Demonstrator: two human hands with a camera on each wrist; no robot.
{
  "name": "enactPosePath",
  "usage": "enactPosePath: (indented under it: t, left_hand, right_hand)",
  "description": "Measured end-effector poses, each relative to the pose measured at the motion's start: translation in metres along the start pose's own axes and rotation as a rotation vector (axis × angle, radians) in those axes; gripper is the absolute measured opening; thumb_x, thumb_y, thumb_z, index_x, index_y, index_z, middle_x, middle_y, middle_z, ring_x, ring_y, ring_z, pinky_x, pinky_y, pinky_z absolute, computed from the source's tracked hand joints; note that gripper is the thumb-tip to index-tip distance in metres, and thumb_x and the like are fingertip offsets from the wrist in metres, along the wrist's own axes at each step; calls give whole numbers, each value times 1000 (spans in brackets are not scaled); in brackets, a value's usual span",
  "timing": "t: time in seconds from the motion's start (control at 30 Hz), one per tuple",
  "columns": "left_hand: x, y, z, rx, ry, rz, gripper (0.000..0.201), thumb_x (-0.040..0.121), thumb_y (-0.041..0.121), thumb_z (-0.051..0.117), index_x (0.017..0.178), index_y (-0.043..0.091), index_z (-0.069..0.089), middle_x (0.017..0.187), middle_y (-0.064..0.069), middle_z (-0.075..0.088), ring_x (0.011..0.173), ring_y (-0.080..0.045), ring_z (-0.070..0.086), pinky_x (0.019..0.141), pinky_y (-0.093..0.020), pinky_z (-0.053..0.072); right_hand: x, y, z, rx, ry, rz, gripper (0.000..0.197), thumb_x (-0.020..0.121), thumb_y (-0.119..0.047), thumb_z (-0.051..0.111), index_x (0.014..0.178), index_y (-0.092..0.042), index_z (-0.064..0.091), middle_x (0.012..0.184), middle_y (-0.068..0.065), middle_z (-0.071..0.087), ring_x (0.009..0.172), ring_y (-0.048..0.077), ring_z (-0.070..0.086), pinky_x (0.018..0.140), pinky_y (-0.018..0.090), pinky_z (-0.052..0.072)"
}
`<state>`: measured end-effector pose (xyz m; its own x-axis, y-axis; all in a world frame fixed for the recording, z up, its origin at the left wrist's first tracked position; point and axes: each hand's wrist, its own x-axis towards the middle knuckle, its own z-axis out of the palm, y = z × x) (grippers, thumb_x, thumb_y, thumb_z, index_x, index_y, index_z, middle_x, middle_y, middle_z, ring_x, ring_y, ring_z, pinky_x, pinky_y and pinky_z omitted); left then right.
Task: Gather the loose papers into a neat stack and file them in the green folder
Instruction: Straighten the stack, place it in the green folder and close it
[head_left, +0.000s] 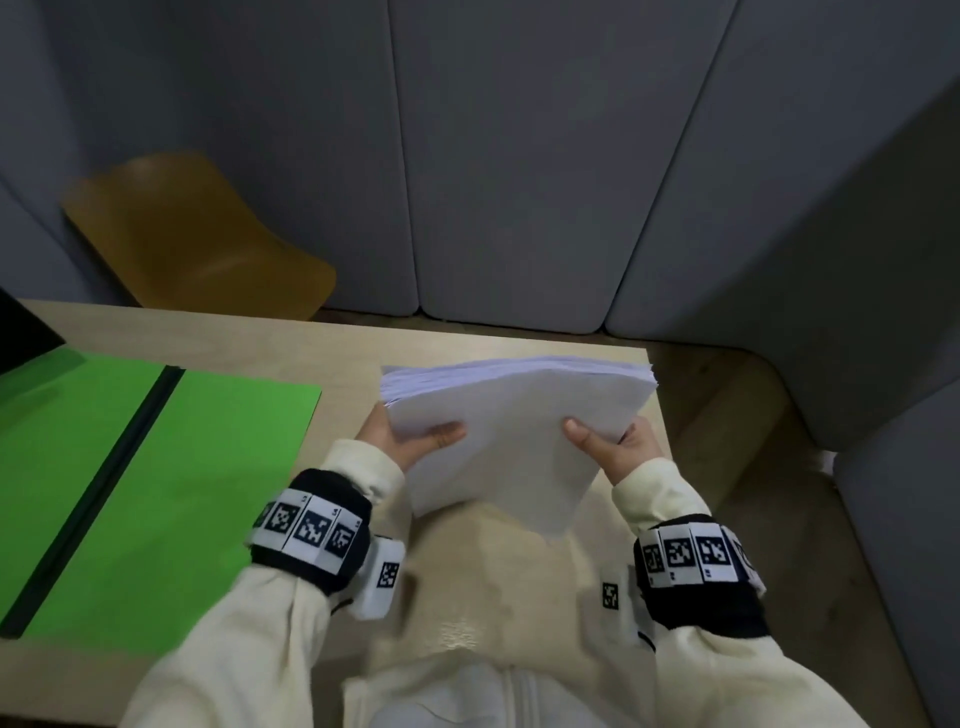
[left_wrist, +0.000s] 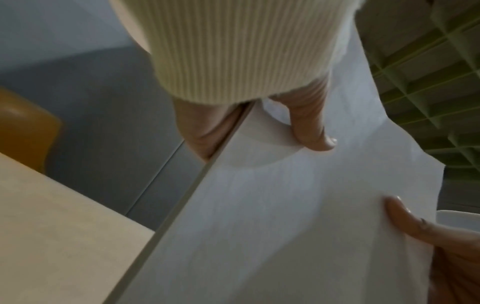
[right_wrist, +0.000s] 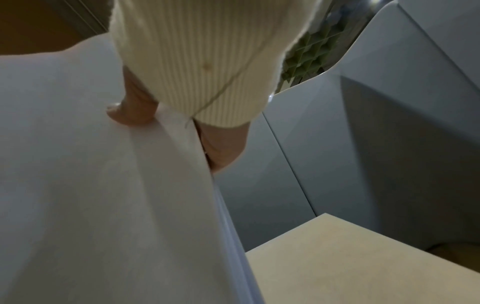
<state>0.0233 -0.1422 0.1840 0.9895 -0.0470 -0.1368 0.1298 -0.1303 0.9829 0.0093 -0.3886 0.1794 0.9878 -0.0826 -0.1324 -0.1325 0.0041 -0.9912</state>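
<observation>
My left hand (head_left: 410, 441) and right hand (head_left: 615, 449) pinch the paper stack (head_left: 514, 431) by its side edges, above the surface (head_left: 343, 353); the green folder (head_left: 208, 467) lies open well left.

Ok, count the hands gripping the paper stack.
2. The left hand grips the paper stack at its left edge, the right hand at its right edge, thumbs on top; fingers underneath are mostly hidden.

The head view looks down from high up. Both wrist views sit very close, sharing the papers (left_wrist: 298, 205).
</observation>
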Motion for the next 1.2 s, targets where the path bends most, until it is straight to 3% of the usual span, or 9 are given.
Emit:
enactPosePath:
  t: [0.07, 0.23, 0.37, 0.47, 0.53, 0.8, 0.93, 1.07, 1.2]
  left_hand:
    - [2, -6, 0, 4, 17, -11, 66, 28, 48, 91, 86, 32, 63, 73, 32, 71, 72, 19, 64, 77, -11, 53]
    - [1, -1, 2, 27, 61, 15, 47, 69, -6, 76, 84, 34, 57, 67, 23, 71, 69, 15, 63, 79, -22, 46]
    - [-8, 24, -5, -47, 24, 98, 36, 73, -6, 72, 77, 29, 67, 62, 20, 72, 62, 11, 66, 63, -9, 51]
    - [-16, 51, -11, -59, -34, 193, 5, 68, 31, 73, 70, 33, 77, 67, 23, 73, 66, 13, 66, 63, -3, 48]
    - [-19, 61, -11, -48, -74, 218, 21, 64, 49, 64, 75, 37, 77, 74, 23, 75, 73, 12, 67, 66, -3, 48]
    - [-24, 71, -11, -24, -66, 252, 25, 82, 8, 63, 87, 30, 74, 78, 21, 75, 76, 8, 68, 68, -6, 49]
    - [-4, 29, -3, 113, 44, 21, 32, 81, -4, 67, 78, 28, 60, 73, 17, 66, 69, 4, 60, 67, -14, 47]
    - [9, -30, 6, 196, 117, -196, 39, 78, 0, 71, 115, 1, 59, 104, -9, 61, 108, -27, 59, 93, -34, 45]
    - [14, -44, 11, 203, 210, -257, 38, 80, 9, 70, 114, -5, 60, 110, -22, 65, 96, -24, 59, 83, -30, 43]
  right_hand:
    - [0, -2, 2, 10, 3, -8, 21, 78, 2, 68, 75, -18, 65, 56, -15, 70, 55, -6, 65, 53, 9, 51]
    - [-3, -15, 7, -23, -41, -36, 25, 75, 0, 72, 79, -24, 64, 69, -8, 70, 61, -4, 66, 62, 21, 53]
    - [-6, -34, 7, -27, -90, -134, 24, 74, -5, 73, 79, -27, 67, 68, -12, 73, 64, -5, 67, 58, 13, 53]
    - [-11, -54, 6, 45, -180, -212, 7, 68, -29, 78, 75, -32, 76, 72, -16, 74, 69, -3, 68, 61, 11, 51]
    - [-13, -64, 10, 26, -211, -261, 18, 69, -44, 67, 79, -32, 77, 78, -15, 75, 74, -2, 68, 64, 11, 50]
    - [-21, -73, 18, 24, -130, -378, 21, 78, -13, 61, 81, -28, 76, 80, -20, 74, 80, -3, 69, 67, 10, 50]
    - [-10, -34, 26, -62, 9, -127, 25, 79, -7, 71, 77, -30, 63, 64, -15, 69, 62, -8, 65, 56, 9, 49]
    - [2, 17, 39, -103, 177, 153, 16, 77, -13, 74, 86, -18, 62, 87, 6, 64, 86, 24, 62, 77, 32, 48]
    - [5, 26, 42, -126, 219, 207, 25, 78, -16, 73, 97, -8, 59, 97, 13, 64, 91, 27, 62, 82, 37, 50]
